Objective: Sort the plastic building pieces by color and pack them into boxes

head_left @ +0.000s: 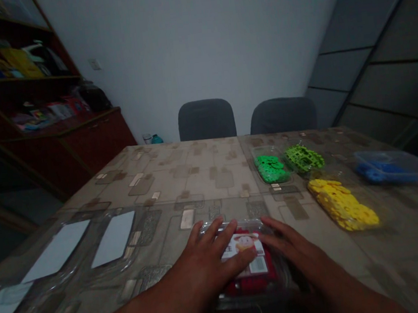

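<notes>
A clear plastic box with red pieces inside sits at the near edge of the table, its lid on. A white printed label is on the lid. My left hand lies across the lid with its fingers spread toward the far edge and its thumb over the label. Around the right edge and far right corner of the box, my right hand grips with its fingers bent over the lid; its thumb is hidden.
Clear boxes on the right hold green pieces, lime pieces, yellow pieces and blue pieces. Several clear lids with white labels lie at the left. Two grey chairs stand behind the patterned table.
</notes>
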The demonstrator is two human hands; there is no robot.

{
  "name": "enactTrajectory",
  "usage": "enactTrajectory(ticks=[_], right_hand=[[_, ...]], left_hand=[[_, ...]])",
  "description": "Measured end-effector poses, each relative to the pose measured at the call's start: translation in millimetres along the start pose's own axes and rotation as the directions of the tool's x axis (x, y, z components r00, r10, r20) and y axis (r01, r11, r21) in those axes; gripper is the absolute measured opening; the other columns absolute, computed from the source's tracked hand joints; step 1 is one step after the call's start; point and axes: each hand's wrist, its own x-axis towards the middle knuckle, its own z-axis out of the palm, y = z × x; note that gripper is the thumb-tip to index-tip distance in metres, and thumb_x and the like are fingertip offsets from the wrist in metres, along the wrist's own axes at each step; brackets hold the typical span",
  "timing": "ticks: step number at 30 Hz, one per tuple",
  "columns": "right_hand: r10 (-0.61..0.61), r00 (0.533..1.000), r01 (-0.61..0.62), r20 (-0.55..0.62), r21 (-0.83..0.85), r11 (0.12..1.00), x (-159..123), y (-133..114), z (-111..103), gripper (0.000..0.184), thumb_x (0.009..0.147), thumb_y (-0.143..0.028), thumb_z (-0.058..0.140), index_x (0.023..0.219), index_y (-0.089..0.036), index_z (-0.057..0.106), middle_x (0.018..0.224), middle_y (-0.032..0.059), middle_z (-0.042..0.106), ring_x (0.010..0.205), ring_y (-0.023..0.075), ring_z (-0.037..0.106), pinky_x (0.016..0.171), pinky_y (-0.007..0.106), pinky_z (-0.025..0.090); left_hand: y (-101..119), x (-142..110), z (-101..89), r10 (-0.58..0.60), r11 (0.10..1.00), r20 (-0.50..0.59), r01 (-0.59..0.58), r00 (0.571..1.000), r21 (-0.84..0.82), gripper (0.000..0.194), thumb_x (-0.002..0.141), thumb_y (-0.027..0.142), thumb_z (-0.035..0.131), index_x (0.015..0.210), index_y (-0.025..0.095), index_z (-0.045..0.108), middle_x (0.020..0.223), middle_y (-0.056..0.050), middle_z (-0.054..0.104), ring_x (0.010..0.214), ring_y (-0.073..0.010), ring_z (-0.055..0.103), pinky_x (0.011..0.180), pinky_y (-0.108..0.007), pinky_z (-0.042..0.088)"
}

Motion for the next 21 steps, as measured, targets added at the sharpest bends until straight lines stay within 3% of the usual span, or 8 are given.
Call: enactTrajectory(ticks=[4,7,15,21], right_hand=[[0.014,1.0,-0.014,0.014,0.03,0.999,-0.3,2.1,-0.9,0.1,0.071,-0.012,0.074,0.157,-0.033,0.028,0.166,0.0122,0.024,0.146,0.0356,0.035,0.11,0.054,0.044],[0.022,0.999,-0.023,0.022,0.018,1.0,-2.4,4.6,0.3,0.099,0.072,-0.011,0.073,0.157,-0.034,0.028,0.167,0.0116,0.022,0.146,0.0368,0.035,0.109,0.055,0.045],[-0.007,0.999,0.008,0.041,-0.005,1.0,-4.7,11.8,-0.1,0.093,0.079,-0.02,0.072,0.158,-0.034,0.025,0.167,0.0119,0.021,0.147,0.0372,0.034,0.109,0.057,0.043],[-0.048,0.998,0.048,0.026,0.005,0.999,-1.8,15.6,0.2,0.089,0.082,-0.026,0.072,0.158,-0.033,0.026,0.167,0.0126,0.023,0.145,0.0371,0.037,0.108,0.054,0.047]], left_hand=[[-4.8,-8.0,2.2,0.026,0.996,-0.071,-0.031,0.997,-0.081,0.13,0.067,0.039,0.091,0.159,0.04,-0.001,0.169,-0.015,0.009,0.149,-0.0486,0.016,0.112,-0.08,0.016],[-10.4,-17.4,3.9,-0.022,0.99,-0.152,0.001,0.988,-0.138,0.128,0.075,0.042,0.086,0.159,0.037,-0.01,0.169,-0.015,0.005,0.15,-0.0458,0.014,0.116,-0.073,0.02],[-30.2,-36.9,23.7,-0.051,0.992,-0.22,0.024,0.974,-0.126,0.126,0.071,0.045,0.087,0.16,0.033,-0.003,0.169,-0.015,-0.007,0.149,-0.0527,0.003,0.113,-0.079,0.015],[-41.0,-47.0,45.5,-0.182,0.965,-0.193,0.136,0.964,-0.226,0.127,0.071,0.035,0.086,0.159,0.035,-0.006,0.168,-0.014,-0.014,0.15,-0.0498,0.011,0.11,-0.068,0.038]])
